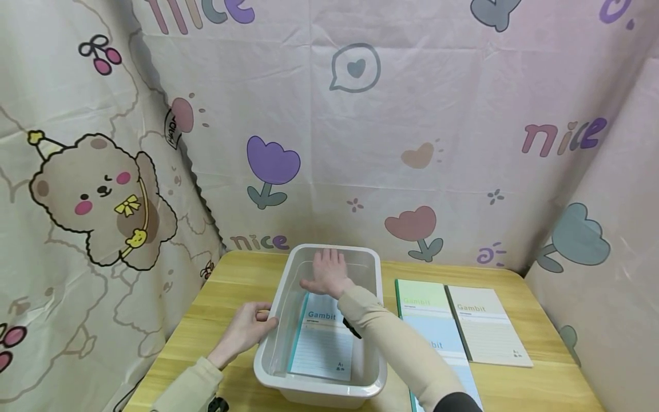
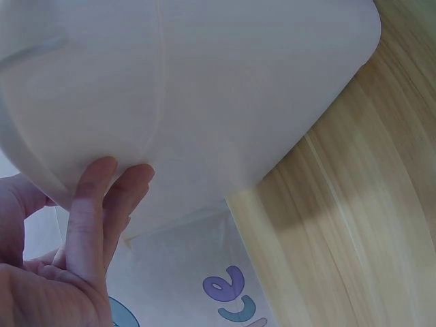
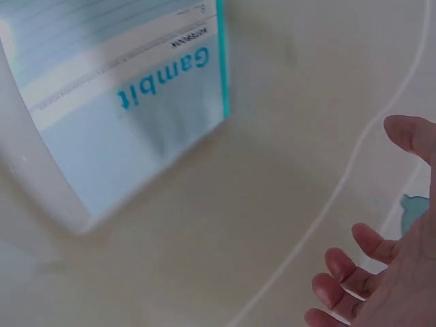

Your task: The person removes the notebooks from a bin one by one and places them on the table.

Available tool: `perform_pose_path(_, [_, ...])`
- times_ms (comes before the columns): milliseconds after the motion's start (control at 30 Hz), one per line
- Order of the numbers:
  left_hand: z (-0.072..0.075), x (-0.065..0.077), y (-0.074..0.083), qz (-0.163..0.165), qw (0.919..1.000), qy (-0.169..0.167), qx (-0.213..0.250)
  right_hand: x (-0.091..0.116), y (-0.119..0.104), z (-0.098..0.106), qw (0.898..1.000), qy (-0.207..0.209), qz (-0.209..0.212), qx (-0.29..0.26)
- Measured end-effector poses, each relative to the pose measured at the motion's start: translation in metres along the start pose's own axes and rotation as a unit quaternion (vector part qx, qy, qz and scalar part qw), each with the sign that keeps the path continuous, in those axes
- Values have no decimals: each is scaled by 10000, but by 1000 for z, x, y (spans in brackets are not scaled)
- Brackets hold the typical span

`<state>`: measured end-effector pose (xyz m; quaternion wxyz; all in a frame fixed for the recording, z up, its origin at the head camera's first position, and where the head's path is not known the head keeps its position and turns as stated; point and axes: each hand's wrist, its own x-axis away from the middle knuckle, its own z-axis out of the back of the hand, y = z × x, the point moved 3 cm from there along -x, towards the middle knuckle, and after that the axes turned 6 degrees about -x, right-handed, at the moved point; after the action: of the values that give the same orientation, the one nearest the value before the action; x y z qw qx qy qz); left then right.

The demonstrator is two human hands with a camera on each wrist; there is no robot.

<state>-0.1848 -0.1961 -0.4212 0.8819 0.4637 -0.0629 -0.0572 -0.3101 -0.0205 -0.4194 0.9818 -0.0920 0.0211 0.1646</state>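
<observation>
A white plastic bin stands on the wooden table. Inside it lies a light-blue Gambit notebook with a teal spine, its cover facing up. My left hand pinches the bin's left rim; in the left wrist view its fingers lie along the outer wall, below the rim. Over the far end of the bin is my right hand, holding nothing, its fingers extended and thumb spread. The right wrist view shows the right hand apart from the notebook. My right forearm covers part of the bin's right side.
To the right of the bin lie a green notebook, light-blue notebooks overlapping it, and a beige notebook with a dark spine. A printed curtain hangs behind and at both sides of the table.
</observation>
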Motion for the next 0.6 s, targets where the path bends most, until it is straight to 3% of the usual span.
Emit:
perform_pose_path(333, [0, 0, -1, -131, 9999, -51, 49, -6, 3, -33, 9989, -338, -326, -81])
perform_pose_path(600, [0, 0, -1, -76, 9999, -14, 64, -8, 9, -63, 9976, -364, -571, -129])
